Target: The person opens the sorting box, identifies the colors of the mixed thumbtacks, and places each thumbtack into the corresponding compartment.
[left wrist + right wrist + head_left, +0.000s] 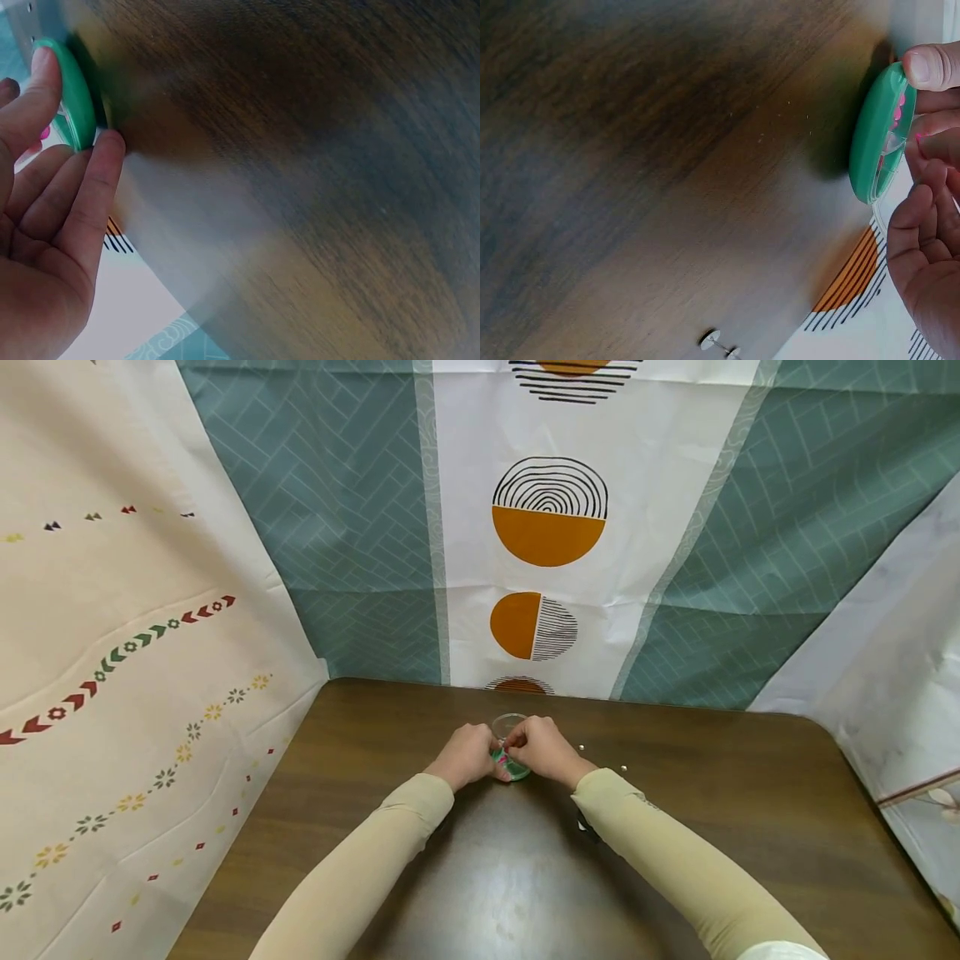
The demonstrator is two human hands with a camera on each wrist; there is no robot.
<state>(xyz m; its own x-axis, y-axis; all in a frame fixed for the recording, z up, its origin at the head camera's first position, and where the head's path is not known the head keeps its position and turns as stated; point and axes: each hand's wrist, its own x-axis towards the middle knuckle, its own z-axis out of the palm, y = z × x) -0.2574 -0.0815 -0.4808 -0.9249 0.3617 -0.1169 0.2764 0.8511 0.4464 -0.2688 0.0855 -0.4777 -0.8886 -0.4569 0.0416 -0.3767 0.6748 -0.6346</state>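
A round green case (513, 768) with a clear lid (507, 718) raised at its far side is held tilted just above the table. My left hand (468, 755) grips its left rim, thumb on the edge and fingers beneath, as the left wrist view shows. Small pink pieces (898, 112) sit inside, beside clear dividers. At the case's open side, my right hand (549, 750) has its fingertips together. A tiny pink piece (919, 137) shows at those fingertips; its exact kind is too small to tell.
Two small metal discs joined by a thin rod (721, 344) lie on the brown wooden table (720, 810), right of the hands. Patterned cloth (360, 527) hangs behind the table's far edge, with more cloth at left and right.
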